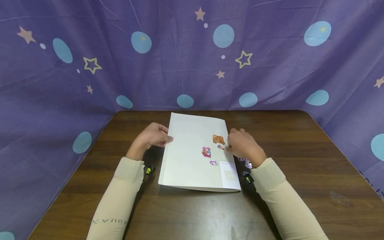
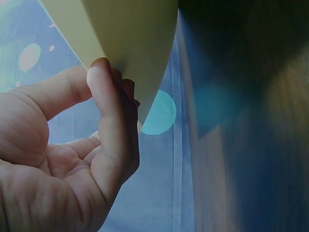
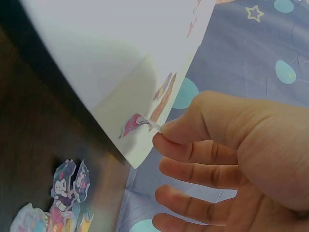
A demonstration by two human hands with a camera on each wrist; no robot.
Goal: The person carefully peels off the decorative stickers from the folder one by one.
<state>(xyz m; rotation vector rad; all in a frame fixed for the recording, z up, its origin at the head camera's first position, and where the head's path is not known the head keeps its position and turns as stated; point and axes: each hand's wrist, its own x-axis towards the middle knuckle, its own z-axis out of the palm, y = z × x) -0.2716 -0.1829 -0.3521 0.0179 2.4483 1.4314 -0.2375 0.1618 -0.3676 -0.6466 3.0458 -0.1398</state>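
Note:
A white folder-like sheet [image 1: 189, 160], bowed along its near edge, lies before me at mid-table. My left hand [image 1: 154, 135] pinches its left edge between thumb and fingers, and the left wrist view shows that edge curving. At the opposite edge is my right hand [image 1: 242, 145]; its thumb and forefinger pinch the pale end of a small pink sticker [image 3: 130, 126] on the sheet. The other fingers are spread apart. On the sheet are a brown bear sticker [image 1: 218, 139], a pink sticker [image 1: 206, 152] and a small purple-and-white one [image 1: 213, 163].
Several loose cartoon stickers [image 3: 65, 191] lie on the brown table [image 1: 192, 213], right of the sheet and partly under my right wrist. A clear scrap [image 1: 339, 198] sits farther right. Behind hangs a purple curtain [image 1: 180, 50] with stars and dots.

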